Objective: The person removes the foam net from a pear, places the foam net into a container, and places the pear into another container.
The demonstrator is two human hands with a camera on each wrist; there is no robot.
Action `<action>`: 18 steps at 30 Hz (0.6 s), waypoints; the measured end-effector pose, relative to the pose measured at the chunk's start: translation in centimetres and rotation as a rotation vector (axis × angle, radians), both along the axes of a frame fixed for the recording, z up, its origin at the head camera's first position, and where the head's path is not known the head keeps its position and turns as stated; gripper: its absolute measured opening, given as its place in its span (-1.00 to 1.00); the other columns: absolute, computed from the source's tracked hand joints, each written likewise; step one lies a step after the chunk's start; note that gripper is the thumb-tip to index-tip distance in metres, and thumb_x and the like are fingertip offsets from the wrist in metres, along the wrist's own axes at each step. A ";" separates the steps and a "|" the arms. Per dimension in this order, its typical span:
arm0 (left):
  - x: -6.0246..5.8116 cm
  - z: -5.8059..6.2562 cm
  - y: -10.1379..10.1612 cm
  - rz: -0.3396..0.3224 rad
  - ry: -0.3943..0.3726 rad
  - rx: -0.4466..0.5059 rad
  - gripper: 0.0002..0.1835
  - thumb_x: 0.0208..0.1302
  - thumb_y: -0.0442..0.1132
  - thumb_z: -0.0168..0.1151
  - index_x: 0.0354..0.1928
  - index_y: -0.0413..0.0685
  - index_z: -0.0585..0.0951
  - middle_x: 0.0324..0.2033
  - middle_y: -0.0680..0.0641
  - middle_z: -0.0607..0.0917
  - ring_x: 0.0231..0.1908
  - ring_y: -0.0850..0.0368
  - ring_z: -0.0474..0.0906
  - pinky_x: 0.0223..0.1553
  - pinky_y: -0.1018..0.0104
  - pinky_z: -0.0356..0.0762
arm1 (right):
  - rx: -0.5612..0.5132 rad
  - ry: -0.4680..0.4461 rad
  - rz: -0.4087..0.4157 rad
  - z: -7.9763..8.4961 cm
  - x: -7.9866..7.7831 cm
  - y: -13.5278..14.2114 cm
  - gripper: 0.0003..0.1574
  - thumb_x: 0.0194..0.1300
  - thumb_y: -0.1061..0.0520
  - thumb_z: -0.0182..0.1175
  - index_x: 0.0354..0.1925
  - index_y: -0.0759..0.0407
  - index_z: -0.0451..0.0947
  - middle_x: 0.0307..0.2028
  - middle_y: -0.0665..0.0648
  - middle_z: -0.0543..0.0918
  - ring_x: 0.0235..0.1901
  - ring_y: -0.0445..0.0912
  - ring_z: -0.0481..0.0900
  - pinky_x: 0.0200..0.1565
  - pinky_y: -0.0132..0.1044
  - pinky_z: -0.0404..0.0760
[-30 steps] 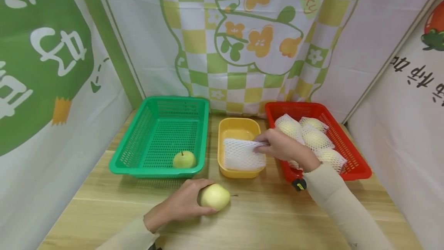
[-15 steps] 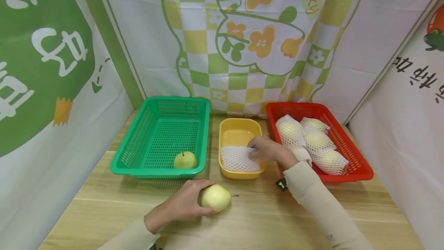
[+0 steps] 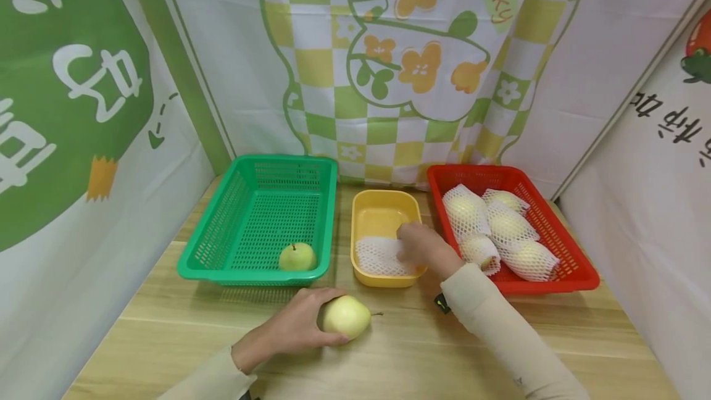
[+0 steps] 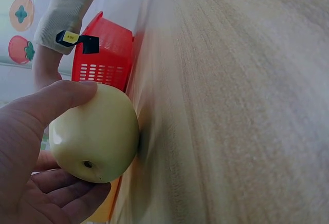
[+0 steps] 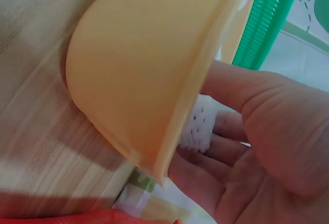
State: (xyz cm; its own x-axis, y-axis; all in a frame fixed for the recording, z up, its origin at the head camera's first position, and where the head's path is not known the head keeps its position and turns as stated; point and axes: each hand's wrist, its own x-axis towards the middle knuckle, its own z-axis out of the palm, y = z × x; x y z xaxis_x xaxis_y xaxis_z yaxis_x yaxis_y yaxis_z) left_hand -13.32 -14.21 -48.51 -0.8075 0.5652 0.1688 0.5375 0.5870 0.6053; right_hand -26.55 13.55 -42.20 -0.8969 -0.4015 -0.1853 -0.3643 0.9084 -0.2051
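Note:
On the table, my left hand point(image 3: 302, 321) grips a pale yellow-green pear point(image 3: 345, 317), its stem pointing right. The left wrist view has the thumb on one side of that pear point(image 4: 95, 134) and the fingers on the other. My right hand point(image 3: 424, 249) is over the right side of a yellow tub point(image 3: 357, 215), at the end of a white foam net sleeve point(image 3: 378, 257) lying inside. In the right wrist view, the end of the foam net point(image 5: 198, 126) sits between thumb and fingers; the tub's rim hides the thumb tip.
A green basket point(image 3: 191, 261) at left holds one bare pear point(image 3: 297, 257). The red basket point(image 3: 574, 264) at right holds several pears in foam nets point(image 3: 508, 224). Printed cloth walls point(image 3: 383, 79) enclose the wooden table point(image 3: 433, 350) at the back and sides.
My right hand has moved left over the yellow tub, and the foam net it held raised there now lies lower in it. The left hand and its pear stay put.

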 end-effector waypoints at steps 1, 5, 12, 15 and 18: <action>0.0 0.0 0.0 -0.002 -0.001 -0.001 -0.24 0.08 0.07 0.64 0.26 -0.18 0.64 0.10 -0.10 0.80 0.07 0.02 0.75 0.05 0.23 0.76 | 0.020 0.011 -0.002 0.0 0.1 -0.1 -0.89 0.28 0.22 0.42 -0.28 0.19 0.66 -0.46 0.09 0.58 -0.45 0.00 0.47 -0.41 -0.28 0.50; 0.0 0.1 0.0 -0.007 -0.010 -0.004 -0.24 0.09 0.06 0.64 0.27 -0.19 0.64 0.10 -0.11 0.80 0.07 0.01 0.75 0.04 0.24 0.75 | 0.093 0.070 0.013 0.3 0.4 -0.3 -0.76 0.28 0.14 0.49 -0.17 0.20 0.65 -0.40 0.12 0.62 -0.41 0.02 0.51 -0.35 -0.22 0.61; 0.0 0.2 0.0 -0.010 -0.015 -0.009 -0.24 0.09 0.07 0.63 0.27 -0.19 0.64 0.11 -0.12 0.80 0.07 0.00 0.75 0.03 0.25 0.75 | 0.160 0.163 0.058 1.9 0.6 -0.3 -0.72 0.29 0.09 0.49 -0.16 0.22 0.64 -0.42 0.14 0.64 -0.44 0.02 0.51 -0.37 -0.15 0.65; -0.1 0.2 0.0 -0.014 -0.016 -0.009 -0.24 0.09 0.06 0.63 0.27 -0.20 0.64 0.10 -0.12 0.80 0.07 0.00 0.75 0.03 0.25 0.75 | 0.130 0.161 0.062 3.0 0.7 -0.1 -0.64 0.30 0.06 0.49 -0.07 0.26 0.67 -0.37 0.15 0.66 -0.40 0.03 0.56 -0.32 -0.13 0.69; -0.1 0.2 0.1 -0.016 -0.019 -0.009 -0.25 0.09 0.05 0.64 0.26 -0.21 0.64 0.10 -0.13 0.80 0.06 -0.01 0.76 0.01 0.27 0.75 | 0.076 0.149 0.063 4.2 1.0 0.4 -0.58 0.32 0.04 0.47 0.02 0.27 0.68 -0.29 0.18 0.71 -0.36 0.04 0.61 -0.26 -0.11 0.72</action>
